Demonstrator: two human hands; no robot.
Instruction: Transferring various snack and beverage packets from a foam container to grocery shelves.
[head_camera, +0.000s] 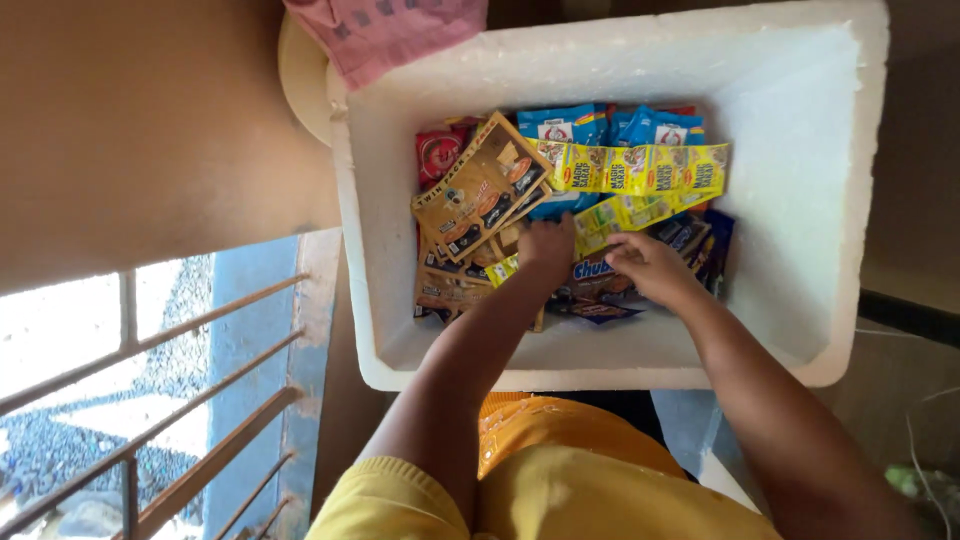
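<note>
Inside a white foam box, seen from the head camera, small sachets are reached for with both hands. The left hand is curled knuckles-up among brown sachets; whether anything is gripped cannot be told. The right hand is pinched onto the end of a yellow sachet strip, apparently to lift it clear of the pile. Blue packets are stacked at the far side, a red packet sits far left, and a pink cloth is draped over the corner.

The white foam box is open above; bare floor shows along its right wall. Sachet strips and brown packets crowd the left and middle.
</note>
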